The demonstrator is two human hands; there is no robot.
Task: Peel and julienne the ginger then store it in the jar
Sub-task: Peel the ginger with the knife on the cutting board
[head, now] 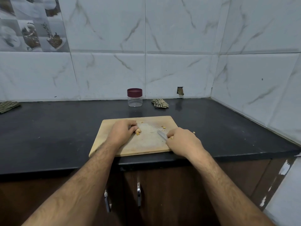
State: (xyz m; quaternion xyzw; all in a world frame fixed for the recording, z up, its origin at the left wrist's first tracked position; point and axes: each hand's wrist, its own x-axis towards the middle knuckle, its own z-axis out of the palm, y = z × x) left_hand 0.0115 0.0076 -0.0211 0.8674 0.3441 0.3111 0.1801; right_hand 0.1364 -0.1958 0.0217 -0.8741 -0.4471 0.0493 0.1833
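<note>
A wooden cutting board lies on the black counter. My left hand holds a small piece of ginger against the board with curled fingers. My right hand grips a knife whose blade points up and left, low over the board and apart from the ginger. A few ginger scraps lie near the board's right edge. A clear jar with its maroon lid on stands behind the board by the wall.
A crumpled checked cloth lies right of the jar. Another cloth sits at the far left of the black counter. Tiled walls close the back and the right side. Cabinet doors with metal handles are below.
</note>
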